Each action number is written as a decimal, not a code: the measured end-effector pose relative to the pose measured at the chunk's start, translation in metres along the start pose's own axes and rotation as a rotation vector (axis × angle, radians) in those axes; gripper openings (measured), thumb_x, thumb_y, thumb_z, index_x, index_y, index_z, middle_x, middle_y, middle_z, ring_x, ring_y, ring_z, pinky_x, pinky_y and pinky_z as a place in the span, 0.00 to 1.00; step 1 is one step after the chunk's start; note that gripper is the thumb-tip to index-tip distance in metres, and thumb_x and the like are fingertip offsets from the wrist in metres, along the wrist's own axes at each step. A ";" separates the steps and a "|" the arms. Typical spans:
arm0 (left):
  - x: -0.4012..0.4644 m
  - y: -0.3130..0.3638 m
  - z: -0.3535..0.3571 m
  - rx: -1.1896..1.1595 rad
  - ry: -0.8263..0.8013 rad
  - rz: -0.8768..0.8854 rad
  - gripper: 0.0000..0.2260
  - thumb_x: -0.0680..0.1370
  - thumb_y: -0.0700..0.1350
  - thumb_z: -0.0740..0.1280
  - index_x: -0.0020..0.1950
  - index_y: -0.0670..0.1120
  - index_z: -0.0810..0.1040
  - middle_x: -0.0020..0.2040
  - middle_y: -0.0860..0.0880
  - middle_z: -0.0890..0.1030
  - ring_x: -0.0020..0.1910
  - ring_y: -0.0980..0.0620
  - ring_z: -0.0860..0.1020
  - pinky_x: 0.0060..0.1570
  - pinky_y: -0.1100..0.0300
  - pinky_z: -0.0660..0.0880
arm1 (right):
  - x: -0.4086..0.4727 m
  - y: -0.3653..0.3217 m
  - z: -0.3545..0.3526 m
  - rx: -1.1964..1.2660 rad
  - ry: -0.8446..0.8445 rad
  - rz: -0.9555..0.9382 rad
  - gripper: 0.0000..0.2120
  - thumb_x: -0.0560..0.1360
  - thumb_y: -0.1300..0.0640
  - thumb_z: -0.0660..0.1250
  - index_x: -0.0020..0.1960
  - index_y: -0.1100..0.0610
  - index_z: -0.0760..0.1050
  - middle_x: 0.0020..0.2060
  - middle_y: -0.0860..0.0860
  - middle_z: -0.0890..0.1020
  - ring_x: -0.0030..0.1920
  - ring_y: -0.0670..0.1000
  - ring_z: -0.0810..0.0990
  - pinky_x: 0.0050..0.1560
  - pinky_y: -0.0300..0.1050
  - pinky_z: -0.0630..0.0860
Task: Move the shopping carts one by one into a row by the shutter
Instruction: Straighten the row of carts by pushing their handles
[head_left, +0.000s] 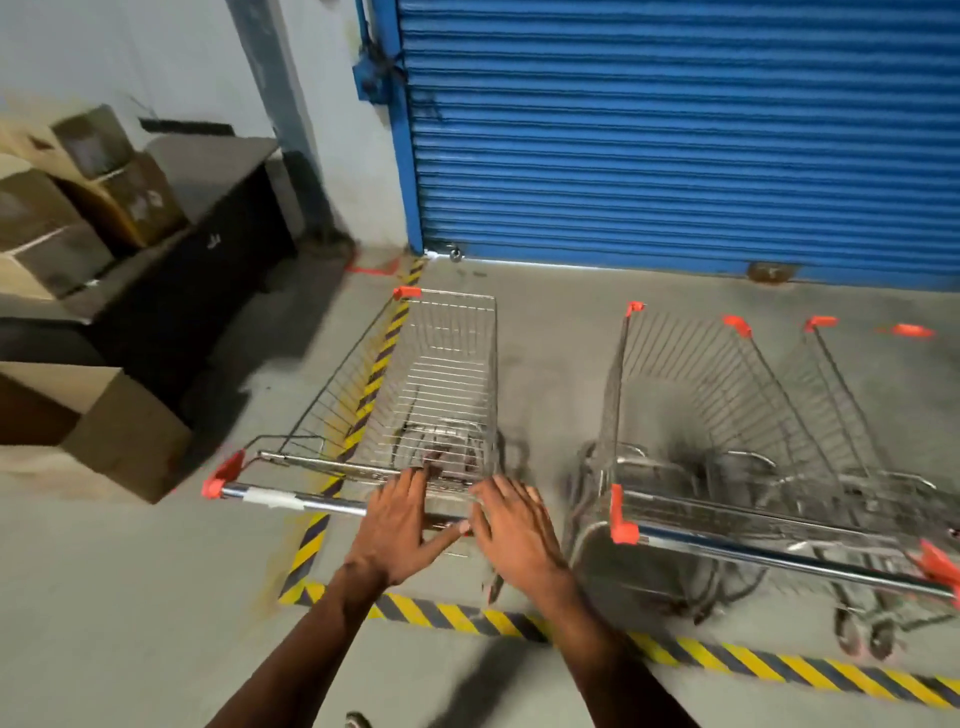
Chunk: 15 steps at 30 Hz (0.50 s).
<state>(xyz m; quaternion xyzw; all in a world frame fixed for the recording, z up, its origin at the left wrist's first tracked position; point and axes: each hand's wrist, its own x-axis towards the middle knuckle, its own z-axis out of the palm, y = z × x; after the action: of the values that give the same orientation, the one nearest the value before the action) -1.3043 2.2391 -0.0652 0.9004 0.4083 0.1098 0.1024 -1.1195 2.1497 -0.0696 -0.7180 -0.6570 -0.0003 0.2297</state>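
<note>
Both hands, left hand (400, 525) & right hand (514, 530), fingers spread flat over cart (441, 374) handle, not gripping; handle's right end hidden, wheels blurred.

Three empty wire shopping carts (436, 395) (691, 415) (852, 415) with orange corners stand upright facing the shut blue shutter (675, 135).

We recorded both forearms bare, no sleeves; left grip (399, 525) and right grip (514, 532) ungloved, without rings.
</note>
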 end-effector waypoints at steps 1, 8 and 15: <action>-0.008 -0.026 -0.006 0.036 -0.021 0.015 0.38 0.74 0.77 0.57 0.71 0.50 0.69 0.63 0.51 0.75 0.61 0.47 0.74 0.59 0.46 0.69 | 0.002 -0.022 0.017 -0.012 -0.017 -0.006 0.13 0.81 0.46 0.59 0.62 0.48 0.75 0.56 0.47 0.80 0.59 0.50 0.77 0.65 0.52 0.68; -0.020 -0.181 -0.015 0.258 -0.127 0.106 0.28 0.80 0.71 0.44 0.55 0.54 0.75 0.46 0.52 0.79 0.47 0.44 0.80 0.47 0.47 0.69 | 0.013 -0.097 0.082 -0.160 -0.131 0.205 0.24 0.79 0.31 0.56 0.59 0.47 0.77 0.50 0.50 0.84 0.53 0.56 0.80 0.57 0.55 0.73; -0.025 -0.176 -0.005 0.240 -0.068 0.162 0.24 0.81 0.67 0.47 0.50 0.52 0.75 0.40 0.52 0.78 0.40 0.44 0.78 0.42 0.48 0.67 | 0.004 -0.099 0.081 -0.198 -0.119 0.308 0.27 0.77 0.26 0.58 0.56 0.47 0.79 0.48 0.48 0.85 0.51 0.54 0.83 0.56 0.52 0.73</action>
<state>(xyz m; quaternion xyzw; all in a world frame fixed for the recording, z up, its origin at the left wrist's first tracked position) -1.4471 2.3336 -0.1119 0.9394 0.3408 0.0374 -0.0011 -1.2365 2.1834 -0.1080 -0.8281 -0.5484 0.0127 0.1160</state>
